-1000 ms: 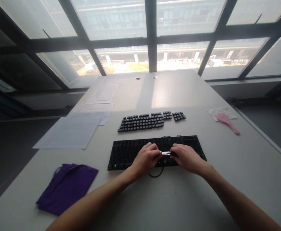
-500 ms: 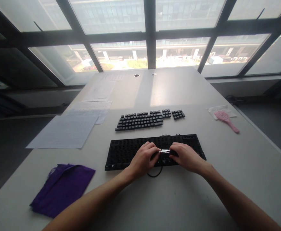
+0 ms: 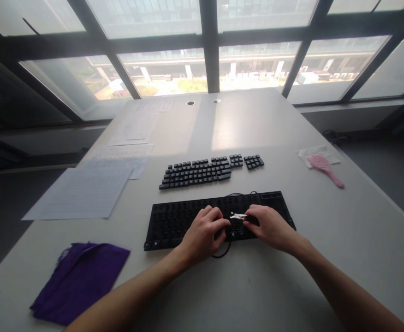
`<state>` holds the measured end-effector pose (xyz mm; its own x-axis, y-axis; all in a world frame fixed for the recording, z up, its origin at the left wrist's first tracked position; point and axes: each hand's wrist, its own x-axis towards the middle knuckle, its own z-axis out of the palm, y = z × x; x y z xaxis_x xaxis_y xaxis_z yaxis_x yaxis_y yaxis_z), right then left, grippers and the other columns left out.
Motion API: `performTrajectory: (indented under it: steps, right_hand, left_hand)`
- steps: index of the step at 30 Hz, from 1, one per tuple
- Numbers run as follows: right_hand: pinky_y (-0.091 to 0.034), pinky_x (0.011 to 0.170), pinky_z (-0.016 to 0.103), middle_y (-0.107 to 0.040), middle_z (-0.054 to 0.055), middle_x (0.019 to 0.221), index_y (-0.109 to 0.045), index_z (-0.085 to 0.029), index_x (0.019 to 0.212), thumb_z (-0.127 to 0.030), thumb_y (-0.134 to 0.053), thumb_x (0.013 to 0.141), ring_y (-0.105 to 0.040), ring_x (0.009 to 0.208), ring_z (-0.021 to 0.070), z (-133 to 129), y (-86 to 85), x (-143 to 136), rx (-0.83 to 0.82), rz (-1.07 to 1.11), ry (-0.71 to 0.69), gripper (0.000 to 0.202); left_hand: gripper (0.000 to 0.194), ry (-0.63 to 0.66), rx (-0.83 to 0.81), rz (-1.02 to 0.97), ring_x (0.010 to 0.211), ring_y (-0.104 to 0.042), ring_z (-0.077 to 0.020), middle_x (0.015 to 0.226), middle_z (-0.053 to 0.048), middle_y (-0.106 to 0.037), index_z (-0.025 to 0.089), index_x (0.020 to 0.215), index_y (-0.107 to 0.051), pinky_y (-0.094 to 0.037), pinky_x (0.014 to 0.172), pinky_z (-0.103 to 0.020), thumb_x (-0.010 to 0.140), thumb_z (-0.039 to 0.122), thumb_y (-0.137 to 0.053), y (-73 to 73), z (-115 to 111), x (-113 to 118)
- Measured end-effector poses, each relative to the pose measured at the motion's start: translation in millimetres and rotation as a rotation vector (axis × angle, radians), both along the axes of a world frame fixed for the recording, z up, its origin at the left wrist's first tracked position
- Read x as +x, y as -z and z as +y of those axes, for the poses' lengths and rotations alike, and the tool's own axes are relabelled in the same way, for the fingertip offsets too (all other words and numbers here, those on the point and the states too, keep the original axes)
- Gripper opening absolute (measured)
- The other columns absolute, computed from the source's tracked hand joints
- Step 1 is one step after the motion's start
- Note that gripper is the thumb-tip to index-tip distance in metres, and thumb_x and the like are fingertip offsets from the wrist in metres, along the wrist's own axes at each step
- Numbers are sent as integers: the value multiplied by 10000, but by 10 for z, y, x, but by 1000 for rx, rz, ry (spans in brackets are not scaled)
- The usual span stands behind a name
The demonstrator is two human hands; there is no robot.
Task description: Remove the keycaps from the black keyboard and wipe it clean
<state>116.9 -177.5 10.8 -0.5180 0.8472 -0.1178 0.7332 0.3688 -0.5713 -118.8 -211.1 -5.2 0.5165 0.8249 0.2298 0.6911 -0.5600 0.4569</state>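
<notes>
A black keyboard (image 3: 174, 226) with many of its keycaps off lies in front of me. Over its right half, my right hand (image 3: 267, 223) is closed on a small pliers-like tool (image 3: 237, 216), whose silver forked jaws point left and whose dark handle is mostly inside the fingers. My left hand (image 3: 205, 230) rests over the keyboard's middle, thumb and forefinger pinched close to the jaws but apart from them. Whatever lies between those fingertips is too small or hidden to make out. Beyond the keyboard, loose black keycaps (image 3: 195, 173) stand in keyboard-like rows.
A black cable (image 3: 222, 252) loops out at the keyboard's near edge. Paper sheets (image 3: 77, 193) lie along the left. At the near left is a folded purple cloth (image 3: 80, 281). A pink hairbrush (image 3: 324, 169) rests partly on a white packet (image 3: 304, 157) at the right.
The left fingertips have come away from the tool's silver end, which now shows its forked jaws. My right hand keeps its hold. The whole view has shifted slightly.
</notes>
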Motion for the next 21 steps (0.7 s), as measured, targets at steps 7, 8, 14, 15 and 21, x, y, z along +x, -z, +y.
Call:
performTrajectory:
  steps: [7,8,14,15,21]
  right_hand:
    - [-400,661,278,-667,32,842,-666,-196,791,-198,-644,887,-645,784,192,-27,-43,-39,0,-88,-20,98]
    - [-398,661,278,-669,33,843,-666,-196,794,-200,-646,886,-646,790,194,-28,-44,-47,2,-95,-19,95]
    - [-376,651,284,-675,43,845,-642,-195,787,-206,-626,898,-643,791,202,-40,-37,-107,22,-144,-19,112]
    - [-374,652,284,-676,44,847,-636,-194,787,-204,-622,899,-642,791,202,-48,-35,-115,23,-144,-19,114]
    - [-366,661,284,-670,43,836,-591,-190,774,-179,-601,902,-633,787,199,-94,-38,-130,-3,-126,1,129]
  left_hand:
    - [187,27,26,54,914,-498,-213,961,-59,-579,209,975,-672,-469,812,-360,844,97,-599,-22,-5,13]
    - [185,29,33,50,909,-499,-211,957,-59,-578,208,966,-671,-470,811,-359,842,93,-596,-22,-4,15]
    - [185,34,47,48,900,-494,-210,939,-60,-572,204,948,-667,-475,812,-364,834,87,-579,-12,-1,22]
    - [185,34,47,52,902,-492,-212,940,-60,-571,203,950,-666,-475,816,-366,835,88,-578,-9,-1,21]
    - [162,41,39,71,913,-487,-218,949,-61,-565,202,951,-667,-468,816,-365,853,107,-579,10,-10,12]
